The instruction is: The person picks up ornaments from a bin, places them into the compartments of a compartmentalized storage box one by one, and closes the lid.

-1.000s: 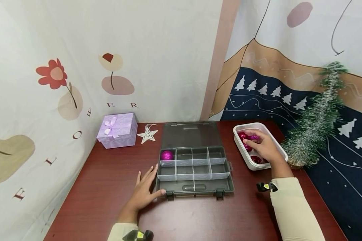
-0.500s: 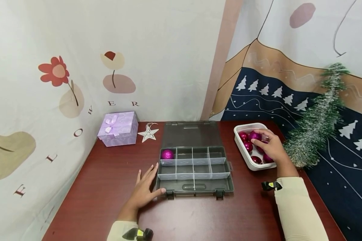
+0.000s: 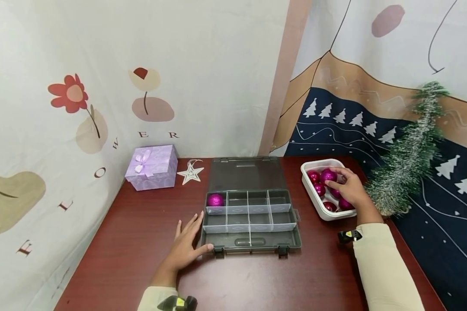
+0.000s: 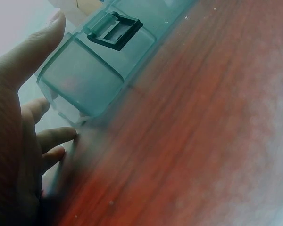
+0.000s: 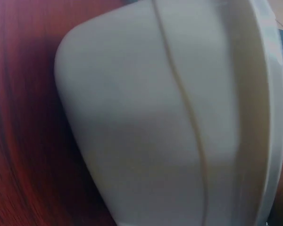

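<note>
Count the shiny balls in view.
7 visible: one ball in the gray box's far-left compartment, six in the white tray. The right hand may hide more.

The left hand [image 4: 10,122] — fingers spread — lies beside a translucent case [image 4: 82,80] with a dark latch [image 4: 125,37] on red-brown wood [image 4: 179,136].

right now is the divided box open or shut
Open: the divided box has its lid folded back behind it, leaving the compartments uncovered in the head view.

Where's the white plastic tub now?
In the head view, the white plastic tub stands on the right, between the open compartment box and the frosted artificial Christmas tree.
</note>
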The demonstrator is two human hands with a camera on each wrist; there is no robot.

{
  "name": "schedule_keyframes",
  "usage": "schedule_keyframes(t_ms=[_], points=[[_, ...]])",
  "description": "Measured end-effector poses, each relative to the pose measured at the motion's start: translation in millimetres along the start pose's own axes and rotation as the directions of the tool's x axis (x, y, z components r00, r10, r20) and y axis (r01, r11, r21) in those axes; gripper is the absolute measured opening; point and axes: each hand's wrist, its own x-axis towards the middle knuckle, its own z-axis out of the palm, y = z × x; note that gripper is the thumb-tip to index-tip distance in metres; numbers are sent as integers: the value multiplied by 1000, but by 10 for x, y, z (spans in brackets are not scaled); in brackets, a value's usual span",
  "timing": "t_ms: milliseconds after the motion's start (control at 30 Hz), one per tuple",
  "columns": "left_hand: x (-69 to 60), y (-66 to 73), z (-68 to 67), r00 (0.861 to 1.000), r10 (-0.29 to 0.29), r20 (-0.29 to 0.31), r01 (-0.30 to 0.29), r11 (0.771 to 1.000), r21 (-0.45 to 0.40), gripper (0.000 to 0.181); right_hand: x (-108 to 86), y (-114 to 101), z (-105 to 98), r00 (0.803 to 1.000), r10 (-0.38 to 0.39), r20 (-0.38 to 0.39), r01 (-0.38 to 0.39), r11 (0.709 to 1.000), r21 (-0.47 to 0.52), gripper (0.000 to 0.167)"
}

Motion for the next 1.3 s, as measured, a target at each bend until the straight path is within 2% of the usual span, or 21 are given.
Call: schedule_keyframes(t_ms=[667, 900, 1300], points=[[-5, -24, 8, 1000, -14, 14, 14, 1000, -3, 109, 115, 60, -21, 997, 37, 67, -32, 997, -73, 61], [-3, -14, 3, 1000, -15, 10, 15, 1000, -6, 109, 149, 91, 3, 998, -7, 60, 15, 992, -124, 61], [2, -33, 9, 1000, -7, 8, 7, 1000, -5, 110, 102, 91, -16, 999, -1, 38, 4, 996, -89, 62]])
